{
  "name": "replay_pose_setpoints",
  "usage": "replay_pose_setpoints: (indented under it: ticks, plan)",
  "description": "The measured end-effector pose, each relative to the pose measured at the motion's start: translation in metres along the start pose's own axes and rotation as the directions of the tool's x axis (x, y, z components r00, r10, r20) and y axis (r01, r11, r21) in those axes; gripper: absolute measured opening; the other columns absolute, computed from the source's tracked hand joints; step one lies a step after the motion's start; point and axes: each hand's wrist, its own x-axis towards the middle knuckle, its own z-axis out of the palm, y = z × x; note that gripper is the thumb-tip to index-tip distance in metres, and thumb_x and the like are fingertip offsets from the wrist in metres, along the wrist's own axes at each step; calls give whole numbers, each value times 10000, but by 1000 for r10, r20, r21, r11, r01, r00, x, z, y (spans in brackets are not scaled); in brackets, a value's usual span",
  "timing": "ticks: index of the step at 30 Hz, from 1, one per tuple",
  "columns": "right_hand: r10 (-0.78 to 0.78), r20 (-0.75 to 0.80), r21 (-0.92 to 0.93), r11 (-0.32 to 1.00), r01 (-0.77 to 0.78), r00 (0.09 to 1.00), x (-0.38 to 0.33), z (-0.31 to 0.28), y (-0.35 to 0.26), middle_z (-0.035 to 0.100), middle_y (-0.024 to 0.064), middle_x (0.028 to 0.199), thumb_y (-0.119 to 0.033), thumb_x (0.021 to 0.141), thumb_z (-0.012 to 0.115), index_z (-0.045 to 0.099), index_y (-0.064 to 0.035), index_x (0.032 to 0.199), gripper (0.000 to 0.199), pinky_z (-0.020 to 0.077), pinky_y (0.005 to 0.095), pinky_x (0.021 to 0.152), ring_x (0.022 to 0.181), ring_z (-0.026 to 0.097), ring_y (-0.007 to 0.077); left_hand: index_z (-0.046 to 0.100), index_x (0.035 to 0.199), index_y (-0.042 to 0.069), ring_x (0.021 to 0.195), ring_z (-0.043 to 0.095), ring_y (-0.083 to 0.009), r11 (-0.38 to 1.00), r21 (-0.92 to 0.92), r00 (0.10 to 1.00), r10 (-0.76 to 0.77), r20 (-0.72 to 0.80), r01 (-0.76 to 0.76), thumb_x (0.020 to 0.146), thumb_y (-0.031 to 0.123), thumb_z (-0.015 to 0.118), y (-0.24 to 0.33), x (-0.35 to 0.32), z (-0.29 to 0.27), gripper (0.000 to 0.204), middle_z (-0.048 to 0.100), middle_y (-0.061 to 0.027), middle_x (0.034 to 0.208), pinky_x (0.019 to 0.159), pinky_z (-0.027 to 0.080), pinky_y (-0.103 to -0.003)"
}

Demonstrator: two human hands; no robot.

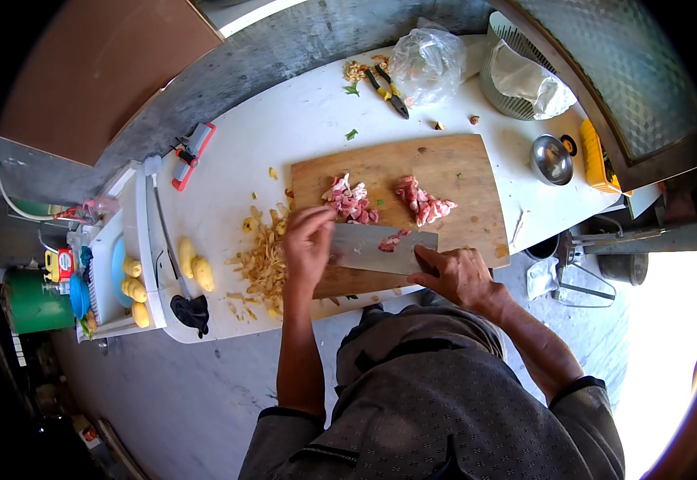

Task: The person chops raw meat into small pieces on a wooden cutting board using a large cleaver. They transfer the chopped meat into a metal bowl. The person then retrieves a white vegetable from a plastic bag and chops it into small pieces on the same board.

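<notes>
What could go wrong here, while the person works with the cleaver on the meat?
The left hand touches the cleaver blade, so its fingers could be cut if the blade shifts. Meat bits stick to the blade and could drop off the cutting board. Potato peels lie close beside the board and might mix with the chopped meat.

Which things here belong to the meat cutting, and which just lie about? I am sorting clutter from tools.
In use: cleaver, held by right hand; left hand at the blade; meat; board.
Lying about: potatoes, peelings, pliers, bag, bowl.
</notes>
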Motion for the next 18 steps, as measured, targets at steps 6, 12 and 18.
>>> replay_pose_setpoints:
  ticks: [6, 12, 18]
  plan:
    - [-19, 91, -56, 998, 25, 996, 10, 1, -5, 768, 179, 882, -497, 1022, 668, 670, -72, 1257, 486, 587, 499, 760, 863, 746, 400, 809, 1224, 103, 1385, 598, -310, 979, -43, 798, 189, 572, -201, 941, 21, 715, 37, 1, 52, 310, 768, -32, 1320, 1134, 509, -416]
    - [-3, 119, -65, 998, 11, 993, 4, -2, -1, 773, 152, 855, -507, 1025, 662, 662, -48, 1267, 519, 578, 502, 755, 834, 749, 379, 821, 1135, 49, 1312, 640, -287, 970, 83, 807, 140, 574, -228, 918, 16, 724, 16, 4, 48, 240, 788, -30, 1247, 1076, 537, -382]
    - [63, 138, -65, 996, -54, 988, -11, -17, 1, 775, 149, 848, -485, 1019, 689, 663, -39, 1270, 512, 586, 488, 747, 808, 754, 370, 802, 1018, -6, 1229, 679, -287, 973, 84, 857, 146, 494, -214, 912, -10, 725, -38, 12, 40, 131, 789, -127, 1135, 1034, 548, -409]
